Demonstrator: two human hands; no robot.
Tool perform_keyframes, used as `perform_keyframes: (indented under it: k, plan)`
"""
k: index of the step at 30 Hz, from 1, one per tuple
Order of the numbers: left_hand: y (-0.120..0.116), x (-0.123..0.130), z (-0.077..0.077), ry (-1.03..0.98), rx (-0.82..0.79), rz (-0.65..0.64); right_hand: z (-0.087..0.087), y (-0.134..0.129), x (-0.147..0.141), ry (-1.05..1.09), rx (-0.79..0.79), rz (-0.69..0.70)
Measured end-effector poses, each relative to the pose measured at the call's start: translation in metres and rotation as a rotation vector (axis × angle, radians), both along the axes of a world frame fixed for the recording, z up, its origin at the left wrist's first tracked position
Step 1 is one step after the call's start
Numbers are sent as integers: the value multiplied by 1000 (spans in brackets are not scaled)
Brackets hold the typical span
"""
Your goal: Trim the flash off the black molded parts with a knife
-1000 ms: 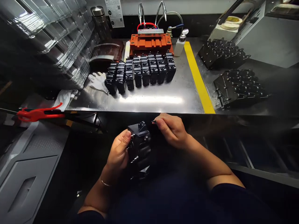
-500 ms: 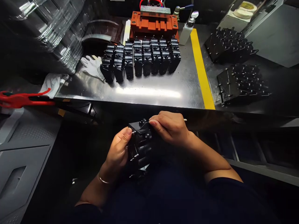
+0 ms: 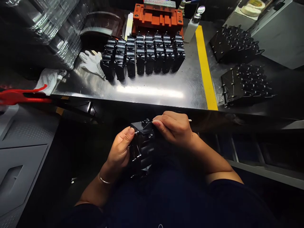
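Note:
My left hand is closed around the side of a black molded plastic part, its thumb pressing near the top corner. The part has ribbed, rounded sections and small shiny pins, and it is held in front of my body, below the bench edge. My right hand pinches a slim stick-like tool, whose white end sticks out behind the knuckles. Its thin tip reaches the part's upper right edge. Most of the tool is hidden inside my fingers, so its exact kind does not show.
Similar black parts stand in a row on the metal bench. Behind them is an orange fixture, with a white bottle beside it. White gloves lie left; more black parts sit right of the yellow stripe.
The camera view has shifted slightly, so the bench things appear a little higher. Both hands keep their hold, with the tool tip still at the part's upper edge.

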State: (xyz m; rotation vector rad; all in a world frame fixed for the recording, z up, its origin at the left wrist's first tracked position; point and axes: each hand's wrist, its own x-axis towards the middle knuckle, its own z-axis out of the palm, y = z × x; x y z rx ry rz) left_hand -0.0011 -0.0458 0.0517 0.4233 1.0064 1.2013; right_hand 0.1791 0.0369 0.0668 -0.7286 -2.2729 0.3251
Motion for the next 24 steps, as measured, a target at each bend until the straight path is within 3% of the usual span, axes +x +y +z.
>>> perform_keyframes:
  k: [11,14,16,19,21,24]
  plan:
    - [-3,2,1,-40,5,-56,-4,-6,4,-17,26,61]
    - [-3,3,2,-37,0,-72,0,-5,8,6,-82,144]
    - [-2,3,2,-2,11,-77,4,-3,13,72,-260,275]
    - [3,1,0,120,124,53,8,-1,18,331,-507,364]
    - [7,0,-2,271,258,220,8,0,17,490,-532,268]
    - [13,0,1,528,455,377,8,-1,4,525,-477,103]
